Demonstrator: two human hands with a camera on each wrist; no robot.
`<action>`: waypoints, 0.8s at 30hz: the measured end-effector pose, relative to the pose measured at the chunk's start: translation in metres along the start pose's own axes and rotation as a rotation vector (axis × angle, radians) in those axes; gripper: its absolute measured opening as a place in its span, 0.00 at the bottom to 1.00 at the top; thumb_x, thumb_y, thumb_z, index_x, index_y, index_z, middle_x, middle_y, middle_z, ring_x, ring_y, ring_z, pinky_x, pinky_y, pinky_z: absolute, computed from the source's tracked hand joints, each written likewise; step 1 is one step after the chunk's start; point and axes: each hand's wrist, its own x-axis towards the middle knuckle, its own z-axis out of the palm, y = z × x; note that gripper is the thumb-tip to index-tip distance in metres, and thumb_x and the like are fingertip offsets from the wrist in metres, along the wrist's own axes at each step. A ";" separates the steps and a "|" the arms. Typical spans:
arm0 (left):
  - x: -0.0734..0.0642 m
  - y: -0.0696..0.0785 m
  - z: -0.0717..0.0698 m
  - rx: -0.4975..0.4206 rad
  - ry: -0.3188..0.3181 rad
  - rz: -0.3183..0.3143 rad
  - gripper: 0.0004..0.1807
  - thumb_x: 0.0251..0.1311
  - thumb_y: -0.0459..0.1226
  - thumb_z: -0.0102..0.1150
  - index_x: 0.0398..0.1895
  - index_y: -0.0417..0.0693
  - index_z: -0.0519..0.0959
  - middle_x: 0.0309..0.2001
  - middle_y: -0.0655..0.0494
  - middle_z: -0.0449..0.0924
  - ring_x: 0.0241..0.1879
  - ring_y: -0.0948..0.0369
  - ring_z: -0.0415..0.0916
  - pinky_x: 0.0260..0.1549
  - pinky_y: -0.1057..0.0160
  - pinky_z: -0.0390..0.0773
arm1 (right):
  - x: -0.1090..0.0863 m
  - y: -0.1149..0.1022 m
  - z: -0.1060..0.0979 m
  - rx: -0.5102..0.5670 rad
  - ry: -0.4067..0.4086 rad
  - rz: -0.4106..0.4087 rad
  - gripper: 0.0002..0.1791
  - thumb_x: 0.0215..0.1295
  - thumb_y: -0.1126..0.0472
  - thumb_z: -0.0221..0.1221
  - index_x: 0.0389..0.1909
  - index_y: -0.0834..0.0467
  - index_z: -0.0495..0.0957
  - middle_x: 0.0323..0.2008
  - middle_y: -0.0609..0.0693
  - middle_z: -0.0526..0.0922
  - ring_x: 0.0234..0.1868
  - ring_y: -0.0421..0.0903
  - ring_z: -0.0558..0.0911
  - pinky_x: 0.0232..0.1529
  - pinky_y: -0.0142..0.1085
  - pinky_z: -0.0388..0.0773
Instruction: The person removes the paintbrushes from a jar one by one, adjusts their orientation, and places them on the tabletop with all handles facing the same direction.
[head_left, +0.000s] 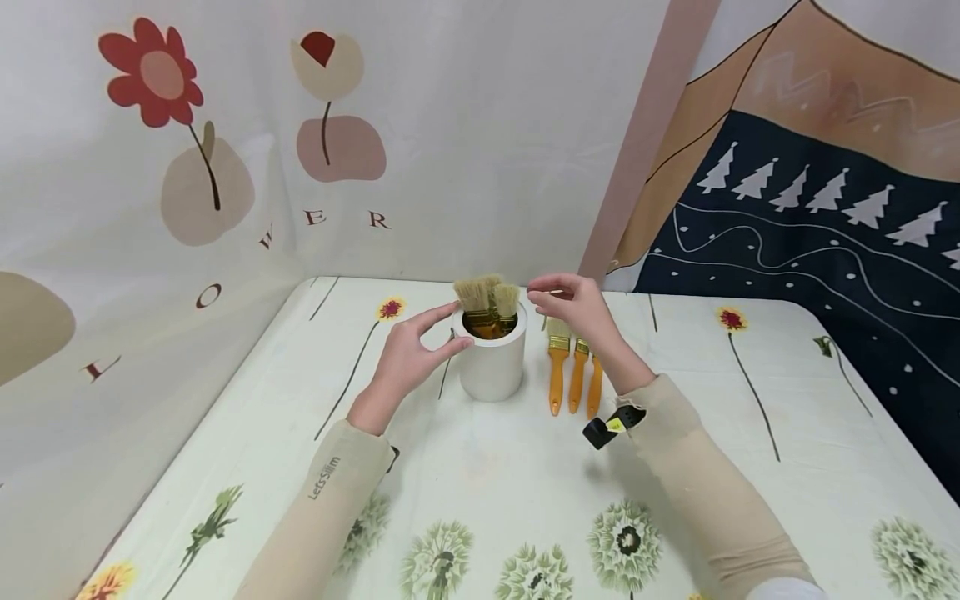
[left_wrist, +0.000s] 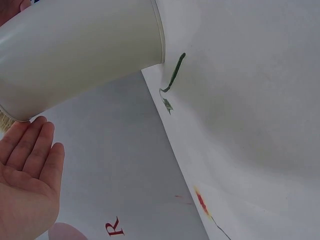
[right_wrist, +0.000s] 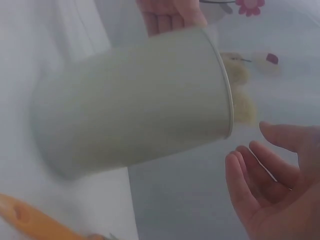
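A white cylindrical container (head_left: 491, 367) stands upright on the table, holding paintbrushes (head_left: 483, 300) with their pale bristles up above the rim. My left hand (head_left: 405, 354) holds the container at its upper left, thumb on the near side and fingers along the rim. In the left wrist view, the fingertips of that hand (left_wrist: 32, 160) touch the rim. To the right of the rim, my right hand (head_left: 573, 304) is raised with nothing in it. Its fingers and thumb (right_wrist: 287, 132) are apart, near the bristles in the right wrist view.
Three paintbrushes with orange handles (head_left: 557, 375) lie side by side right of the container, under the right hand. A flower-print cloth (head_left: 480, 483) covers the table. Printed hangings (head_left: 465, 150) stand behind it. A small black camera (head_left: 611, 427) is worn on the right wrist.
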 end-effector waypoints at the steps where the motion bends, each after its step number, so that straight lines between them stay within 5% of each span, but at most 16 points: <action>1: 0.000 0.000 0.000 0.001 0.000 -0.002 0.34 0.58 0.51 0.70 0.68 0.54 0.74 0.67 0.55 0.76 0.70 0.51 0.69 0.69 0.46 0.69 | 0.001 -0.002 0.002 -0.005 0.001 -0.005 0.18 0.69 0.58 0.62 0.56 0.62 0.80 0.56 0.59 0.81 0.53 0.52 0.83 0.52 0.33 0.85; 7: 0.000 0.001 0.000 -0.001 -0.006 -0.013 0.35 0.58 0.51 0.70 0.68 0.55 0.74 0.67 0.55 0.75 0.70 0.51 0.69 0.69 0.46 0.69 | 0.004 -0.008 0.014 -0.086 0.020 -0.044 0.18 0.68 0.59 0.63 0.56 0.61 0.80 0.54 0.59 0.83 0.51 0.54 0.83 0.53 0.41 0.84; 16: 0.000 0.001 0.000 0.003 -0.014 -0.022 0.35 0.58 0.52 0.69 0.69 0.56 0.74 0.68 0.56 0.75 0.71 0.51 0.68 0.70 0.45 0.69 | 0.005 -0.004 0.023 -0.138 0.051 -0.074 0.11 0.66 0.61 0.65 0.46 0.61 0.83 0.43 0.58 0.86 0.43 0.49 0.82 0.40 0.30 0.78; 24: 0.000 0.001 0.000 0.003 -0.005 -0.016 0.35 0.58 0.52 0.70 0.68 0.55 0.74 0.67 0.55 0.76 0.70 0.51 0.69 0.69 0.46 0.69 | 0.002 -0.010 0.023 -0.117 0.074 -0.092 0.11 0.67 0.59 0.64 0.45 0.62 0.83 0.44 0.59 0.86 0.45 0.51 0.84 0.46 0.35 0.81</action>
